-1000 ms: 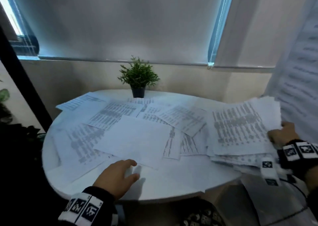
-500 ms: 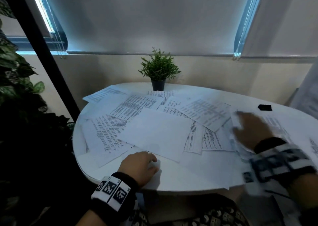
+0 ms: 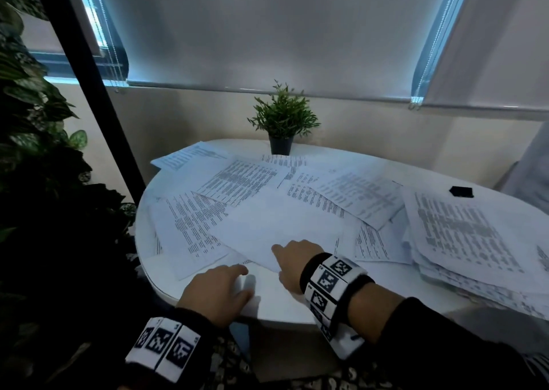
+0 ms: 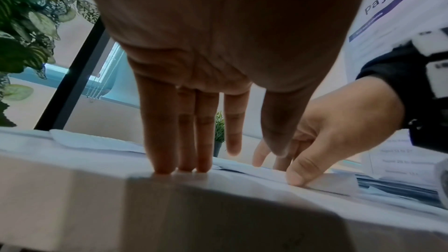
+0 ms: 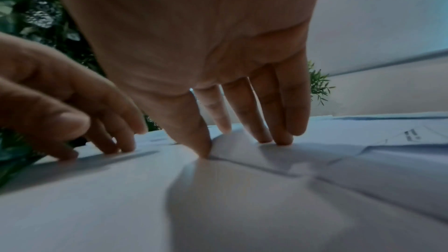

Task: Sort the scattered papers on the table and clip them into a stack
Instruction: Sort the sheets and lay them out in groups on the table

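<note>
Item 1, nearest: left hand (image 3: 218,291), fingers (image 4: 167,141) straight, tips pressed on the sheet at the near table (image 3: 297,306) edge, nothing grasped. Located left of the blank sheet (image 3: 282,226).

Item 2: right hand (image 3: 292,260), just right of the left hand, fingers (image 5: 278,114) extended and laid on the blank sheet's near corner, thumb at its edge; no sheet is seen lifted. Released, not clenched.

Item 3: scattered papers (image 3: 237,181), printed, overlapped beyond and left of the blank sheet. Not yet gathered.

Item 4: gathered pile (image 3: 463,241), well right of the blank sheet, edges uneven, near part hung over the table edge.

Item 5: black clip (image 3: 461,191), judged to be the binder clip, beyond the pile.

Item 6: potted plant (image 3: 282,122), far side. Pot (image 3: 280,145) is the only container; plant held in it, no papers.

Risks, as judged: blank sheet may be creased if dragged under flat fingers w/o lift; sheets underneath may be pulled along by friction; pile may be slid off the edge if nudged, given the overhang.
</note>
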The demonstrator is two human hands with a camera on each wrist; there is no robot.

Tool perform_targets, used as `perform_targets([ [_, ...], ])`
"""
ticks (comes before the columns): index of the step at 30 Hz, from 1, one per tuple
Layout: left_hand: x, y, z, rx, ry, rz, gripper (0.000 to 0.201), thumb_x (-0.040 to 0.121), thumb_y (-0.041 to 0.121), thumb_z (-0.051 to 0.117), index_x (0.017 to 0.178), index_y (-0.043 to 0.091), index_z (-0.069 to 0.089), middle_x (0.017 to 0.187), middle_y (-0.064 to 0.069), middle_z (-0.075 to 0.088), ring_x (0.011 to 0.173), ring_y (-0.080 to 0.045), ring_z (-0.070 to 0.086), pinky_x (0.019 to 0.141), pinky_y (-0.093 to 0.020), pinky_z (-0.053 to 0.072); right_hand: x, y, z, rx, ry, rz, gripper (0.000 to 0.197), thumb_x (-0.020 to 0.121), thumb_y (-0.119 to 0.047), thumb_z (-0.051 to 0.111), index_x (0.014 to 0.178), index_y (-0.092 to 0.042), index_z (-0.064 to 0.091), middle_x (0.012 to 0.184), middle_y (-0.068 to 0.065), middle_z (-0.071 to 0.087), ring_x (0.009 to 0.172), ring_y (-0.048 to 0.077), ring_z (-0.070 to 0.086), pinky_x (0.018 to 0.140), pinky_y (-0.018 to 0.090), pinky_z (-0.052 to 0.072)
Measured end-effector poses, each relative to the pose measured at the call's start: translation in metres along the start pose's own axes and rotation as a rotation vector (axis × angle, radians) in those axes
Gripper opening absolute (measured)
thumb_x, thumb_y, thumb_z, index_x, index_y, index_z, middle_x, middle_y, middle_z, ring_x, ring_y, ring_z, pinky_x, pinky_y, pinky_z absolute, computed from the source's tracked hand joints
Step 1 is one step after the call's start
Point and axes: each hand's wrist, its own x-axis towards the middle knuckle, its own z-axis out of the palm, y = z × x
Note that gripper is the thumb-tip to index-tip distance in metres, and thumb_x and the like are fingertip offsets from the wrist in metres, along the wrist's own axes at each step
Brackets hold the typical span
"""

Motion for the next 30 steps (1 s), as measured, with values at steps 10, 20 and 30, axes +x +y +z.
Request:
perform_targets([
  [10, 0.006, -0.013, -0.001, -0.68, 0.128, -0.214, 0.027, 0.082, 0.05, 0.066, 0.104, 0.038, 0.058, 0.102, 0.005, 0.069, 0.093, -0.016, 0.066, 0.089, -0.033, 0.05, -0.02, 0.01, -0.037, 0.352, 0.197, 0.01, 0.015, 0.09, -0.026, 0.044, 0.093, -0.018, 0.056, 0.095, 0.009, 0.056, 0.09, 0.027, 0.055, 0.073, 0.032, 0.041],
  [20, 0.01, -0.002, -0.022, -1.87, 0.058, -0.286, 0.055, 0.077, 0.056, 0.054, 0.119, 0.023, 0.064, 0.112, -0.008, 0.071, 0.11, -0.033, 0.063, 0.103, -0.053, 0.041, 0.001, 0.046, -0.039, 1.578, 0.138, 0.081, 0.021, 0.08, -0.018, 0.044, 0.086, -0.005, 0.06, 0.07, 0.013, 0.051, 0.06, 0.024, 0.046, 0.048, 0.027, 0.037],
  [30, -0.001, -0.037, 0.022, -1.271, 0.294, -0.259, 0.033, 0.064, 0.009, 0.065, 0.094, 0.022, 0.064, 0.095, 0.005, 0.072, 0.103, -0.028, 0.065, 0.086, -0.037, 0.05, 0.052, 0.12, -0.039, 0.408, 0.002, 0.411, 0.024, 0.094, -0.02, 0.046, 0.113, -0.01, 0.056, 0.127, 0.015, 0.056, 0.112, 0.029, 0.055, 0.093, 0.033, 0.044],
])
